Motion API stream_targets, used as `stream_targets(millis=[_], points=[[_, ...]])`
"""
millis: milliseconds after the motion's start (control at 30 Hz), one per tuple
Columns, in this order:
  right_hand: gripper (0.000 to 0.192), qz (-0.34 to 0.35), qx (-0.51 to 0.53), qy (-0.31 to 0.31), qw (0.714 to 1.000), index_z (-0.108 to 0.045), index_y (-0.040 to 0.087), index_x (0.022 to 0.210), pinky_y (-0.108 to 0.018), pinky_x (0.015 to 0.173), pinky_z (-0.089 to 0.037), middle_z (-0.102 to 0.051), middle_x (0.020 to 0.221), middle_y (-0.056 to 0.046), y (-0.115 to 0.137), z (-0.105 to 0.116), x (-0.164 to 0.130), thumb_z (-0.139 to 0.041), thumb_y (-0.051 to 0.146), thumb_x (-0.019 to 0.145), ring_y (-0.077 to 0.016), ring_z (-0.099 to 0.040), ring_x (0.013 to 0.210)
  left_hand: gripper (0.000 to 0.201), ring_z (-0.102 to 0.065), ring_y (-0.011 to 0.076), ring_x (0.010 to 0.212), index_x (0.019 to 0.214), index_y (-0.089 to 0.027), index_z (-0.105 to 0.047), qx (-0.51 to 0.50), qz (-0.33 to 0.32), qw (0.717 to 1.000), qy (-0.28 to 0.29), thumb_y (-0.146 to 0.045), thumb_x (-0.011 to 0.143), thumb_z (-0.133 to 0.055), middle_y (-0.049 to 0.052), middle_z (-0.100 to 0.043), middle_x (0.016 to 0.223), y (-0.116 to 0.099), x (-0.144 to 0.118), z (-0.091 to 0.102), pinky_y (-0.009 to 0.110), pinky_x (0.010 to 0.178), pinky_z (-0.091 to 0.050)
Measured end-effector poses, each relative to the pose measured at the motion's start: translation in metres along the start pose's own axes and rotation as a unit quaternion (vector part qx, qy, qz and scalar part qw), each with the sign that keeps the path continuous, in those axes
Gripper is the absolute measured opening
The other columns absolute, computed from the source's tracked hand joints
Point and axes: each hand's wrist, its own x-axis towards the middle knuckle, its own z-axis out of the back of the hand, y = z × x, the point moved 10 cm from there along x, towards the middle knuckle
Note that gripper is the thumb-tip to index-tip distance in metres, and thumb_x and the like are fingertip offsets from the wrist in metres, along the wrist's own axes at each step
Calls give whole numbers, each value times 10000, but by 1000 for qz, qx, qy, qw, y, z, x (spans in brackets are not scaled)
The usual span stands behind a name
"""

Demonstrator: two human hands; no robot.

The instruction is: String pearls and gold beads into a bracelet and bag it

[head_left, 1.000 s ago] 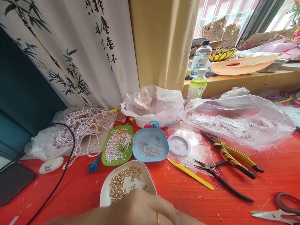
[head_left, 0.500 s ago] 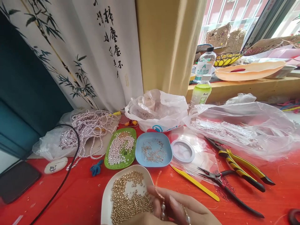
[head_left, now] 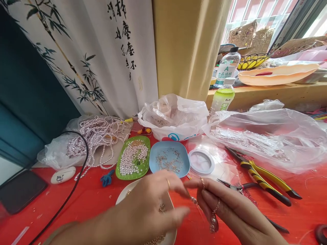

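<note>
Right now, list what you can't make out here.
All in the head view:
Gold beads: partly covered by the left hand.
Small pliers: partly behind the right hand.
Left fingertips: blurred, so contact with the beaded chain is unclear.
Maroon handle: cut off by the right edge.

Looks like a room in a home, with a bead-craft corner running along the window. Home signs: a white bamboo-print curtain [head_left: 76, 61] and a yellow curtain [head_left: 186, 51] are hanging behind; a drink bottle [head_left: 222, 98] is standing near the cluttered sill [head_left: 270, 91]. Craft signs: pearl strands [head_left: 94, 131] are piling up on the red tabletop [head_left: 87, 207], a green tray [head_left: 142, 167] and a blue tray [head_left: 155, 148] are holding small parts, pliers [head_left: 265, 175] are lying out, a beaded chain [head_left: 214, 223] is being handled.
</note>
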Motion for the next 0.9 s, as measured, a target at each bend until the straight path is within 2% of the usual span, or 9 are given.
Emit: stream_targets(millis=[67, 167, 267, 367, 433, 500, 600, 733, 900], points=[[313, 77, -52, 32, 995, -540, 217, 1098, -242, 506, -445, -505, 587, 8, 21, -8, 4, -330, 334, 898, -124, -499, 505, 285, -543, 155, 817, 997, -204, -543, -140, 67, 987, -28, -243, 726, -621, 38, -578, 939, 17, 1, 5, 290, 748, -432], [254, 162, -141, 61, 975, -587, 206, 962, -217, 526, -435, -587, 671, -7, 45, -22, 12, -345, 196, 885, -109, -526, 567, 558, -554, 124, 656, 1175, -218, -415, -329, 149, 932, 12, -241, 680, -671, -10, -569, 728, 36, 1, -13, 253, 624, -439], [269, 209, -226, 94, 947, -587, 161, 901, -218, 584, -453, -632, 803, -41, 55, -38, 20, -338, 78, 844, -117, -570, 689, 522, -545, 97, 533, 1140, -173, -455, -424, 172, 888, 45, -194, 667, -673, -22, -573, 635, 39, 2, -23, 218, 540, -426], [286, 321, -357, 61, 875, -575, 127, 973, -260, 616, -447, -615, 925, -93, 71, -47, 17, -342, 46, 829, -160, -555, 795, 327, -537, 85, 475, 977, -128, -551, -448, 169, 878, 28, -208, 680, -663, -17, -572, 584, 41, 4, -19, 203, 496, -422], [282, 377, -445, 49, 811, -573, 112, 998, -269, 547, -413, -607, 826, -87, 75, -54, 13, -338, 70, 848, -177, -526, 728, 190, -543, 84, 476, 810, -109, -573, -470, 174, 865, 23, -214, 681, -665, -17, -556, 557, 44, 3, -19, 202, 501, -428], [265, 394, -495, 54, 773, -588, 120, 963, -264, 487, -360, -578, 738, -65, 75, -57, 13, -344, 101, 863, -174, -481, 654, 164, -545, 80, 495, 698, -105, -556, -497, 183, 848, 23, -209, 666, -679, -15, -547, 559, 46, 3, -21, 201, 516, -432], [243, 384, -508, 51, 769, -596, 149, 949, -258, 483, -327, -557, 740, -47, 75, -53, 18, -372, 110, 864, -160, -448, 643, 170, -524, 66, 512, 668, -108, -553, -512, 191, 838, 12, -201, 645, -694, -21, -538, 572, 50, 4, -22, 195, 527, -426], [186, 371, -513, 68, 771, -605, 143, 916, -259, 513, -345, -558, 747, -48, 70, -53, 22, -431, 134, 853, -160, -451, 685, 164, -482, 66, 498, 657, -111, -556, -469, 205, 859, 13, -185, 608, -693, -24, -524, 584, 55, 5, -27, 201, 483, -397], [162, 390, -592, 75, 701, -586, 109, 800, -255, 423, -272, -518, 708, -57, 68, -68, 19, -430, 70, 820, -160, -421, 622, 149, -380, 46, 450, 640, -136, -500, -452, 224, 863, -19, -64, 580, -615, -62, -430, 526, 67, 3, -32, 178, 418, -309]])
